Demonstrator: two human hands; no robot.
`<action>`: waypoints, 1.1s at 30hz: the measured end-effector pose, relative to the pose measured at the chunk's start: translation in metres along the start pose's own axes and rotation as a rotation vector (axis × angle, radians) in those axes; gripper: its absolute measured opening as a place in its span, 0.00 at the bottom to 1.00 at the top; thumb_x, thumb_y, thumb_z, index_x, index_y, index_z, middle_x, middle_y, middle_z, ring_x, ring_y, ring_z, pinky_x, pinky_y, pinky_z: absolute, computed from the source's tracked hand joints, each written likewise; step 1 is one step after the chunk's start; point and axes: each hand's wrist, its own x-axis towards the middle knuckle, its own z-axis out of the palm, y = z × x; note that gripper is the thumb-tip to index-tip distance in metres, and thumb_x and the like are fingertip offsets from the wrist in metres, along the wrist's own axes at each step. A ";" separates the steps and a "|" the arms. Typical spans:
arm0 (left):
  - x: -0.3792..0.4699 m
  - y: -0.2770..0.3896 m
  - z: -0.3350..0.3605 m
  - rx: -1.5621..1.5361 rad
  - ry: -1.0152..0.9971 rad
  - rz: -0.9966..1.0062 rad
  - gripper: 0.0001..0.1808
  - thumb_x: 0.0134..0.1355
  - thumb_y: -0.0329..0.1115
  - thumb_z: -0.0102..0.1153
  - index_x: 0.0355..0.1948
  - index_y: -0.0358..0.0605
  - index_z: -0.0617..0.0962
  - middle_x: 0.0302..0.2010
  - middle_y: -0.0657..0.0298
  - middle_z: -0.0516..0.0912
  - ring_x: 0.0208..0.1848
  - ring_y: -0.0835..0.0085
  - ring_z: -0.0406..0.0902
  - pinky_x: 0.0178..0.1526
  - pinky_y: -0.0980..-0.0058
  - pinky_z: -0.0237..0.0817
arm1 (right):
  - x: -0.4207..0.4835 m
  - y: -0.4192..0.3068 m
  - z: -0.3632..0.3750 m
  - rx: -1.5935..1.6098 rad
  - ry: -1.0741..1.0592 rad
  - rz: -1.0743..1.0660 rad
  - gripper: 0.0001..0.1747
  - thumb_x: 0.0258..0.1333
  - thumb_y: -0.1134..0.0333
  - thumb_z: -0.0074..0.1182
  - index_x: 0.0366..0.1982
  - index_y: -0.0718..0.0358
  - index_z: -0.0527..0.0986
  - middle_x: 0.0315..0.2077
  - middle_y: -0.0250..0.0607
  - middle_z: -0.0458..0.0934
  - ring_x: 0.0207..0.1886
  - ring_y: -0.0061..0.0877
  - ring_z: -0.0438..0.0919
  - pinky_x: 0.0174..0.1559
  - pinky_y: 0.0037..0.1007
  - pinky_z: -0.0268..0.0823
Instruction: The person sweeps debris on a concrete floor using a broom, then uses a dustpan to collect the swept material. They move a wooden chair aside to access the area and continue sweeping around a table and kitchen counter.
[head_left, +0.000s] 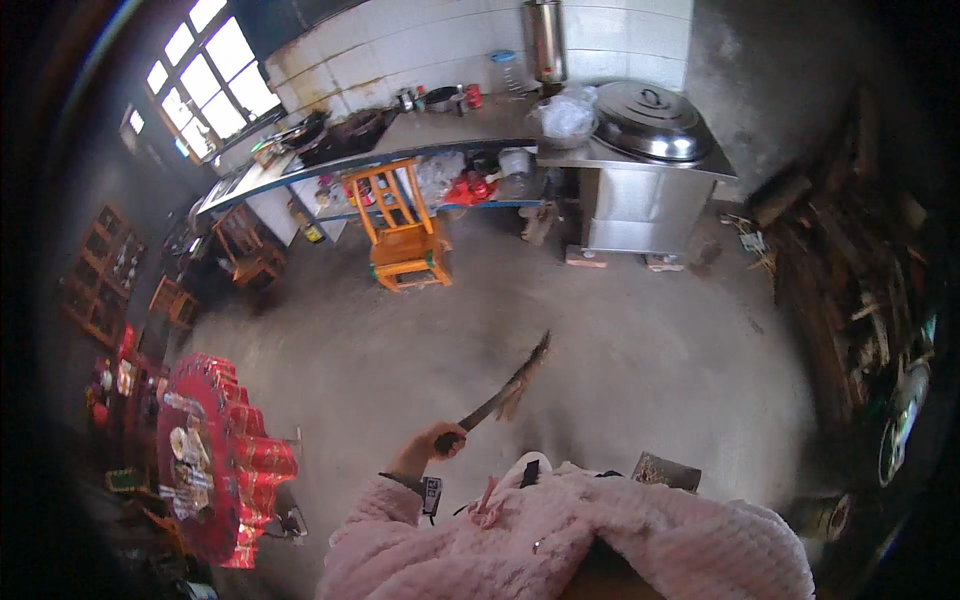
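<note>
My left hand (448, 440) is closed around the handle end of a long, slightly curved dark tool (489, 405), perhaps a machete or a hand broom; blur leaves its kind unsettled. It points forward and to the right, over the grey concrete floor (622, 360). Along its far half runs a pale, frayed strip (514, 394), and I cannot tell whether that is part of it. My right hand is out of view; the right sleeve (720, 540) of my pink fleece coat shows at the bottom. Just beyond my coat is a squarish container (667, 474) with brown bits in it.
A wooden chair (409, 247) stands before the counter (480, 124). Right of it, a large lidded pan (649, 120) sits on a steel cabinet (645, 210). Stacked firewood (840, 277) lines the right side. At left is a round table with a red cloth (259, 457).
</note>
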 end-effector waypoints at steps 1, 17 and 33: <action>0.000 0.008 0.001 0.050 0.040 0.018 0.10 0.50 0.34 0.54 0.22 0.44 0.66 0.15 0.65 0.70 0.14 0.79 0.66 0.15 0.83 0.59 | 0.019 -0.006 -0.021 -0.007 -0.006 0.019 0.09 0.44 0.67 0.48 0.19 0.64 0.67 0.16 0.42 0.72 0.23 0.35 0.75 0.25 0.35 0.65; 0.076 0.288 0.133 0.671 0.077 -0.013 0.09 0.50 0.35 0.54 0.24 0.40 0.70 0.18 0.63 0.72 0.17 0.76 0.69 0.18 0.77 0.60 | 0.315 -0.026 -0.276 0.478 0.674 0.773 0.21 0.46 0.54 0.50 0.30 0.68 0.73 0.24 0.51 0.76 0.32 0.42 0.75 0.33 0.39 0.65; 0.290 0.503 0.419 0.885 -0.046 -0.228 0.08 0.49 0.33 0.53 0.26 0.41 0.69 0.19 0.64 0.71 0.17 0.77 0.68 0.17 0.78 0.58 | 0.558 0.033 -0.370 0.665 0.391 0.714 0.21 0.47 0.55 0.48 0.37 0.64 0.71 0.33 0.55 0.75 0.40 0.48 0.72 0.43 0.42 0.64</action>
